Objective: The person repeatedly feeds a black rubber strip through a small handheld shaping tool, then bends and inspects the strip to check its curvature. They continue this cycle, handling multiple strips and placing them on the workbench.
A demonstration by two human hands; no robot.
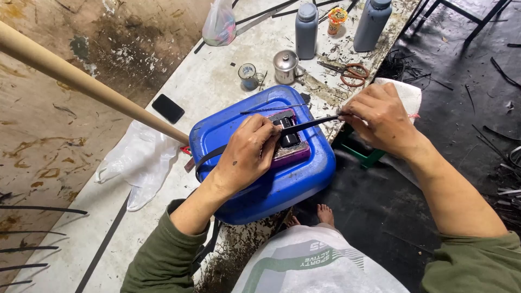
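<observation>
Black strip (309, 125) between pinching left hand (247, 154), right hand (380, 116)

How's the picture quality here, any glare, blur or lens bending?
Head view: even daylight, soft shadows; mild sheen on the blue plastic jerrycan; both hands, left hand and right hand, sharp; the long wooden pole looks slightly bowed towards the edge.

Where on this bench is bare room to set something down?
Bare bench lies between the black phone, plastic bag and small glass. Crowded: the far end around the grey bottles, metal cup and scissors.
</observation>
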